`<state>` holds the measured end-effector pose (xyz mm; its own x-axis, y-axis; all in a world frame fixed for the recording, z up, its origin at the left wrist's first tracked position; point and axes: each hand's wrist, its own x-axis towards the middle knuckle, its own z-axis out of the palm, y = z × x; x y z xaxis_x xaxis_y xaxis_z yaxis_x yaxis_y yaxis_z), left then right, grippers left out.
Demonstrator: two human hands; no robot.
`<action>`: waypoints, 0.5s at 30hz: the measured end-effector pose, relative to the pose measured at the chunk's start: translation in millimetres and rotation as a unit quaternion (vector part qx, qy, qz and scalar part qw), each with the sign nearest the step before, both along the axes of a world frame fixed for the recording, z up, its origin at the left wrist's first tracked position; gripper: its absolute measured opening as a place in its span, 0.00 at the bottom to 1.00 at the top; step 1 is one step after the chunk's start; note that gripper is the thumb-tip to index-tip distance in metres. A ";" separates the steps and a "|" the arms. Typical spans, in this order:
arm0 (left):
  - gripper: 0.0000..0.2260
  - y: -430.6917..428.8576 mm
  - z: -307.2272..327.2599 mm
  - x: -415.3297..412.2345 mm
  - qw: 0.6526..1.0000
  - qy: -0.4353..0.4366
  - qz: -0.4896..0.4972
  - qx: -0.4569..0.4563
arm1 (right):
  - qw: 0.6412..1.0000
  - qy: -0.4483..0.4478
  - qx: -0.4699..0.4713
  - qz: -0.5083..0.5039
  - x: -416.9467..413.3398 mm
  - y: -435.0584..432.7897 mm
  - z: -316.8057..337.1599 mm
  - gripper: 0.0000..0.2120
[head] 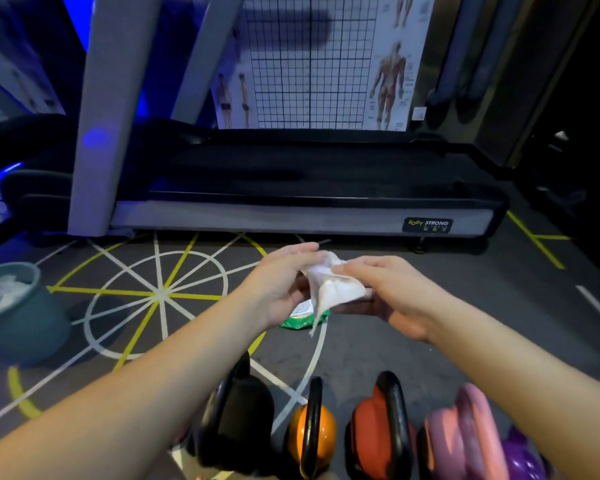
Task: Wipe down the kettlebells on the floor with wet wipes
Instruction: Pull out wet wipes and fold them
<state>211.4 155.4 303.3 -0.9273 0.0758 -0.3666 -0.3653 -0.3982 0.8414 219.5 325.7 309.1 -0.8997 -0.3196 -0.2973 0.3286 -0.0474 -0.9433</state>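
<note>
A crumpled, slightly soiled white wet wipe (333,287) hangs between both hands above the floor. My left hand (284,282) pinches its left side and my right hand (392,292) grips its right side. Below them lies a green and white wet-wipe pack (302,317), partly hidden by the wipe. Along the bottom edge stand a row of kettlebells: black (236,417), orange (312,431), red (378,431), pink (461,438) and purple (523,455).
A teal bin (25,323) holding used white wipes sits on the floor at the left. A treadmill (291,202) runs across the back, with a grid chart and anatomy posters behind it. The grey floor carries white and yellow lines.
</note>
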 end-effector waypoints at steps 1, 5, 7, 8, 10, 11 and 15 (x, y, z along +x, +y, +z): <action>0.18 0.1 0.5 0.8 1.000 0.000 0.005 0.014 | 1.000 -0.004 0.008 -0.004 -0.3 -0.5 -3.1 0.08; 0.24 0.2 1.1 7.0 0.999 -0.004 -0.037 -0.015 | 0.999 -0.015 0.024 -0.018 -2.7 -3.2 -9.6 0.09; 0.29 -3.3 -1.2 8.0 0.997 -0.005 -0.066 -0.043 | 0.999 -0.018 -0.012 -0.036 -4.2 -5.2 -12.9 0.10; 0.33 -6.2 -1.4 8.7 0.995 0.001 -0.085 -0.055 | 0.998 -0.014 -0.031 -0.058 -5.4 -6.2 -13.8 0.10; 0.35 -11.9 1.1 11.7 0.989 0.024 -0.129 -0.068 | 0.993 0.004 -0.054 -0.109 -8.1 -7.1 -12.1 0.09; 0.36 -14.8 2.5 12.9 0.987 0.033 -0.140 -0.065 | 0.988 0.019 -0.055 -0.142 -10.4 -6.7 -10.7 0.09; 0.33 -24.0 7.7 15.0 0.992 0.038 -0.121 -0.021 | 0.951 0.069 -0.063 -0.294 -24.6 0.8 -7.1 0.08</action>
